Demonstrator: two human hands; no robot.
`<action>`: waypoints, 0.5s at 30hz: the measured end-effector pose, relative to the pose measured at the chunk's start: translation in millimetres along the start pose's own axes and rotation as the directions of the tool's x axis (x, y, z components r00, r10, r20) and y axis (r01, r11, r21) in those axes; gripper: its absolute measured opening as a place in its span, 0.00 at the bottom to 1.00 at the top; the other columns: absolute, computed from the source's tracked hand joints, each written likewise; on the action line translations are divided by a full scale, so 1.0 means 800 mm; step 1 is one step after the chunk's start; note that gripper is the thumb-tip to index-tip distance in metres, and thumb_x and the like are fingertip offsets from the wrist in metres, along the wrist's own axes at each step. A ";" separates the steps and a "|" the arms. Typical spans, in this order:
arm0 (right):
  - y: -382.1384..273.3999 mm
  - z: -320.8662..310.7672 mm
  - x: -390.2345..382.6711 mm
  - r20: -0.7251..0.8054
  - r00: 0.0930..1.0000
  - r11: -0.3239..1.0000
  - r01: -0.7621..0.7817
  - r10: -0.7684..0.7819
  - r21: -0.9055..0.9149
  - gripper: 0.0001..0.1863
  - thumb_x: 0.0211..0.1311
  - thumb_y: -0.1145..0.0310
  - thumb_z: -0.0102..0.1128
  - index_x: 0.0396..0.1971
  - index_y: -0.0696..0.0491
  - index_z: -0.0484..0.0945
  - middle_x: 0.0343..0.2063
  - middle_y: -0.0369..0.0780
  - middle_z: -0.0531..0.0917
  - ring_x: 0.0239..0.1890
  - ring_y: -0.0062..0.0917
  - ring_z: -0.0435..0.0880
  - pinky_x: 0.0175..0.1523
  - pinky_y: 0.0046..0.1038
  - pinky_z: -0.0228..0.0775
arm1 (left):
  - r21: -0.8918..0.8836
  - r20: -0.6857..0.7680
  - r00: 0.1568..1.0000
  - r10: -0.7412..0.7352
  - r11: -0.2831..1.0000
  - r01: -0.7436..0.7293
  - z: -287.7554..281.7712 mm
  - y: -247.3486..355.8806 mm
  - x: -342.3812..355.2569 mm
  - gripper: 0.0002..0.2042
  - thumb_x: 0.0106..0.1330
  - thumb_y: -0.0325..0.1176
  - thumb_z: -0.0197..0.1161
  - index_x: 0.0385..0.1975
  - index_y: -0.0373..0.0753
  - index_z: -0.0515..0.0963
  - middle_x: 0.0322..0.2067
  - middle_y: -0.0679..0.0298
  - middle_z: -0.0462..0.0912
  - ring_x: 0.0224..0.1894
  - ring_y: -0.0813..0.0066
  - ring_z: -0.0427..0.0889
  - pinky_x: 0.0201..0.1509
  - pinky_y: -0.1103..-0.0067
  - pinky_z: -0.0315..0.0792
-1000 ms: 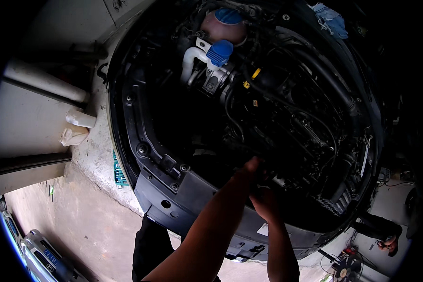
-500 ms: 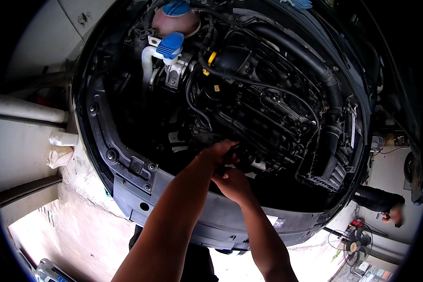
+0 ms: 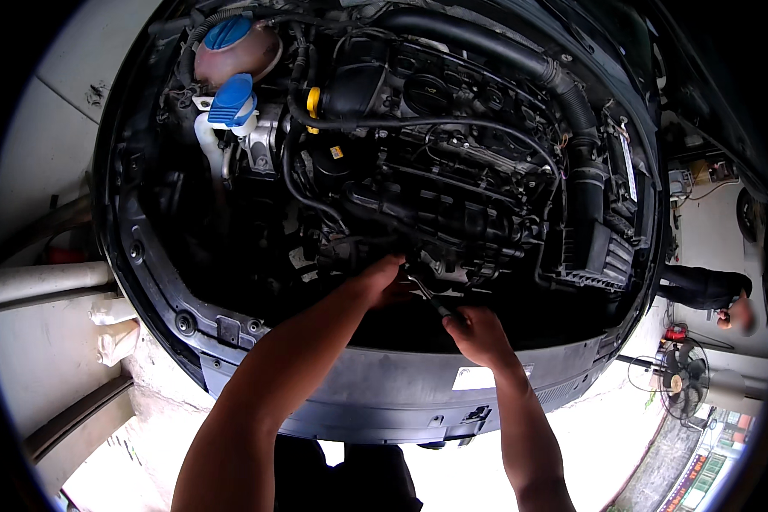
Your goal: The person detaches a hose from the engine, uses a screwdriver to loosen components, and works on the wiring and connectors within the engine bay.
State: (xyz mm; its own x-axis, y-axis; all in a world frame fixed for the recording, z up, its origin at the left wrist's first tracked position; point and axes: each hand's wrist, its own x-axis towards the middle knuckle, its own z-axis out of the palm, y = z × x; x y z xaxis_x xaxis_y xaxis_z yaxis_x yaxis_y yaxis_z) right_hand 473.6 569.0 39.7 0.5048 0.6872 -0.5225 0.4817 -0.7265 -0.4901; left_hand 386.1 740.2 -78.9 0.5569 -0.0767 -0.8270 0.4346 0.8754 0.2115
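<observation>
Over the front of the engine, my right hand is closed round the dark handle of a hand tool with a bright, slightly bent metal end. That end points up and left toward my left hand; its exact kind is not clear. My left hand reaches into the shadowed gap in front of the engine, its fingers curled close to the tool's metal end. What those fingers grip, if anything, is lost in the dark. Hoses and metal parts lie just beyond both hands.
The front crossmember runs beneath my forearms. A blue-capped filler neck and a pinkish reservoir stand at far left. The air filter box is at right. Beyond the car are a standing fan and another person.
My right hand has moved right, apart from my left hand, and the tool between them now shows. The view has shifted, so the engine bay sits further left and slightly higher.
</observation>
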 end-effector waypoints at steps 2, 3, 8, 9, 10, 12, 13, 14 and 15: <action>0.002 0.005 -0.001 -0.016 1.000 1.000 0.015 -0.014 0.018 0.16 0.58 0.63 0.58 0.17 0.58 0.72 0.11 0.41 0.73 0.15 0.27 0.72 0.23 0.31 0.62 | -0.038 0.034 0.999 -0.007 0.999 0.009 -0.001 -0.003 0.003 0.18 0.72 0.46 0.39 0.50 0.44 0.71 0.48 0.65 0.78 0.52 0.68 0.76 0.57 0.66 0.67; -0.004 0.003 0.000 -0.034 0.999 1.000 -0.012 0.011 -0.005 0.15 0.58 0.62 0.58 0.18 0.57 0.74 0.13 0.42 0.76 0.19 0.32 0.77 0.28 0.34 0.66 | -0.028 0.030 0.999 -0.019 0.999 0.020 0.000 -0.003 0.003 0.18 0.72 0.46 0.39 0.50 0.44 0.71 0.48 0.65 0.78 0.52 0.68 0.76 0.57 0.66 0.67; 0.008 0.003 0.009 -0.071 0.994 0.996 -0.084 0.084 0.007 0.13 0.59 0.62 0.57 0.22 0.57 0.76 0.18 0.45 0.80 0.24 0.40 0.82 0.35 0.37 0.72 | -0.212 0.104 0.992 0.069 0.976 -0.046 0.001 -0.001 0.000 0.17 0.72 0.44 0.38 0.47 0.45 0.73 0.49 0.65 0.78 0.53 0.66 0.75 0.60 0.64 0.65; 0.006 0.001 0.010 -0.030 0.994 0.994 -0.106 0.105 -0.005 0.12 0.59 0.62 0.57 0.28 0.57 0.78 0.20 0.45 0.81 0.28 0.40 0.82 0.37 0.35 0.73 | -0.207 0.102 0.993 0.066 0.977 -0.044 -0.001 -0.001 0.000 0.17 0.72 0.44 0.38 0.47 0.45 0.73 0.49 0.65 0.78 0.53 0.66 0.75 0.60 0.64 0.65; 0.004 0.004 0.008 -0.031 0.994 0.994 -0.108 0.108 0.001 0.12 0.59 0.62 0.57 0.28 0.57 0.78 0.20 0.45 0.81 0.28 0.40 0.82 0.37 0.35 0.73 | -0.164 0.101 0.992 0.077 0.985 -0.060 -0.004 0.000 0.000 0.16 0.72 0.43 0.39 0.47 0.44 0.72 0.48 0.64 0.78 0.52 0.66 0.76 0.60 0.64 0.66; 0.002 0.007 0.007 -0.115 0.987 0.993 -0.107 0.113 0.053 0.13 0.58 0.61 0.57 0.34 0.56 0.79 0.23 0.46 0.82 0.31 0.40 0.83 0.40 0.35 0.74 | -0.112 0.119 0.989 0.083 0.991 -0.070 0.003 0.001 -0.003 0.15 0.72 0.42 0.40 0.47 0.44 0.72 0.47 0.63 0.77 0.51 0.65 0.76 0.60 0.63 0.66; 0.000 0.009 0.006 -0.125 0.985 0.992 -0.115 0.121 0.056 0.13 0.58 0.61 0.57 0.34 0.56 0.79 0.23 0.46 0.82 0.31 0.40 0.83 0.40 0.35 0.74 | -0.028 0.052 0.997 0.059 0.998 -0.058 0.005 -0.004 -0.007 0.14 0.72 0.42 0.42 0.46 0.44 0.72 0.46 0.62 0.77 0.50 0.65 0.76 0.59 0.63 0.68; -0.004 0.011 0.005 -0.119 0.991 0.996 -0.073 0.067 -0.047 0.14 0.59 0.60 0.57 0.37 0.55 0.79 0.24 0.45 0.83 0.33 0.39 0.84 0.41 0.35 0.74 | 0.058 -0.019 0.999 0.041 0.998 -0.040 0.006 -0.006 -0.011 0.13 0.72 0.41 0.43 0.46 0.44 0.72 0.45 0.61 0.77 0.49 0.64 0.76 0.58 0.63 0.69; -0.006 0.013 0.004 -0.107 0.994 0.988 -0.031 0.015 -0.148 0.16 0.59 0.58 0.58 0.40 0.54 0.78 0.26 0.45 0.83 0.35 0.38 0.84 0.43 0.36 0.75 | 0.070 -0.012 0.999 0.038 0.997 -0.037 0.004 -0.008 -0.010 0.13 0.72 0.41 0.43 0.46 0.44 0.72 0.45 0.61 0.77 0.49 0.64 0.76 0.58 0.63 0.69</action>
State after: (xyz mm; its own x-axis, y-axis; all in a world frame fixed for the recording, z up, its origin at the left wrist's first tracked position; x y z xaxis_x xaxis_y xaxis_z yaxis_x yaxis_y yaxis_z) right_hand 465.7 575.0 33.1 0.5857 0.6727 -0.4522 0.5667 -0.7387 -0.3649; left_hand 381.4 733.7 -71.8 0.5640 -0.0377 -0.8249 0.4621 0.8423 0.2774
